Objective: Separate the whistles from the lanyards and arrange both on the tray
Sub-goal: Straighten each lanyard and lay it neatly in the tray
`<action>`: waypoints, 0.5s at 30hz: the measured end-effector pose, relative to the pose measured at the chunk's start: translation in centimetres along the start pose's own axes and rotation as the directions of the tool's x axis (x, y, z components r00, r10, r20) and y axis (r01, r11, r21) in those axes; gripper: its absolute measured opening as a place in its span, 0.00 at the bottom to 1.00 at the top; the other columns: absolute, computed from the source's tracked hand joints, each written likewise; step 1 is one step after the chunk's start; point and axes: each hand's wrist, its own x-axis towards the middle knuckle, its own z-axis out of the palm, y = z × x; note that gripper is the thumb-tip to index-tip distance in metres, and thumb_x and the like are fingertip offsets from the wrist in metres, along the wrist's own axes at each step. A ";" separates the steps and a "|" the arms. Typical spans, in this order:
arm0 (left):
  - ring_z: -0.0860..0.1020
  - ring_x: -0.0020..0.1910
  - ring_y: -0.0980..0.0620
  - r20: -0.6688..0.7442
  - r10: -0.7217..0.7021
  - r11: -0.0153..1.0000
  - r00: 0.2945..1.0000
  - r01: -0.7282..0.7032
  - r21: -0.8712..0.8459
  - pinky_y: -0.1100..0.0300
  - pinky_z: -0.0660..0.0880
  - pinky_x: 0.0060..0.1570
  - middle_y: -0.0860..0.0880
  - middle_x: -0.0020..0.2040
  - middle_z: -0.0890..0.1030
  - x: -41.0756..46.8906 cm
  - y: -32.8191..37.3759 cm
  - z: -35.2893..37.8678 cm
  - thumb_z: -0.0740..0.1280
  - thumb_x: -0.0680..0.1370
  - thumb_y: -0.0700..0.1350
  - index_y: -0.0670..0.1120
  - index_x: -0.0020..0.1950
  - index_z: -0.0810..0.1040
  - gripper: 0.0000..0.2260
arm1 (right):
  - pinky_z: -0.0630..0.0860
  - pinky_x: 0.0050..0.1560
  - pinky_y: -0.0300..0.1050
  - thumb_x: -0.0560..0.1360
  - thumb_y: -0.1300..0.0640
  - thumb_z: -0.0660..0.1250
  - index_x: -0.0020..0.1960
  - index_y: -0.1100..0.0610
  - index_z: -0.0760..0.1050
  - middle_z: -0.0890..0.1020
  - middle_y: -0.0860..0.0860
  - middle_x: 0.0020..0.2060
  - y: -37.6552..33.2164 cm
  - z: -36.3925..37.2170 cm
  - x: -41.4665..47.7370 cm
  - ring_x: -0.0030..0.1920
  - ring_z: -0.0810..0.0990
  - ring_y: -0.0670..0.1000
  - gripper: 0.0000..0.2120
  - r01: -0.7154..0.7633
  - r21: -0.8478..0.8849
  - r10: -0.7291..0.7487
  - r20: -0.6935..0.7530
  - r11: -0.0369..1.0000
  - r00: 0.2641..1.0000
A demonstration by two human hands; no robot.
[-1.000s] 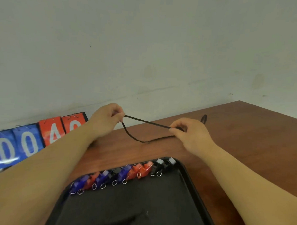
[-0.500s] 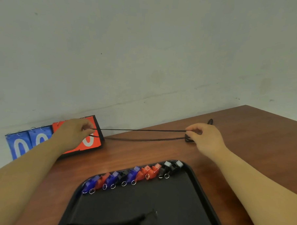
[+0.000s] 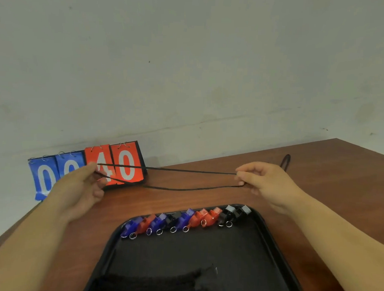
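Lying bunched at the near edge of the tray (image 3: 204, 251) is a heap of lanyards (image 3: 158, 282), and whistles (image 3: 183, 219) in blue, red and black are lining its far rim. Beyond them, over the wooden table (image 3: 328, 173), the left hand (image 3: 79, 188) and right hand (image 3: 266, 181) are each pinching one black lanyard (image 3: 185, 170), holding it stretched between them. A flip scoreboard (image 3: 128, 175) is standing against the wall.

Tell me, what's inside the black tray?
In the tray, blue, red and black whistles line the far edge, and a pile of black lanyards lies near the front. Anything under the pile is hidden.
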 end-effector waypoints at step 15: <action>0.65 0.28 0.58 -0.074 -0.136 0.952 0.988 0.110 -0.284 0.66 0.66 0.25 0.55 0.27 0.64 -2.5 -4.0 -3.3 0.64 0.83 0.51 0.51 0.43 0.74 0.11 | 0.64 0.35 0.41 0.83 0.68 0.59 0.46 0.55 0.84 0.82 0.51 0.36 0.6 2.9 -0.7 0.32 0.70 0.45 0.17 -0.150 0.066 0.129 0.253 0.986 0.959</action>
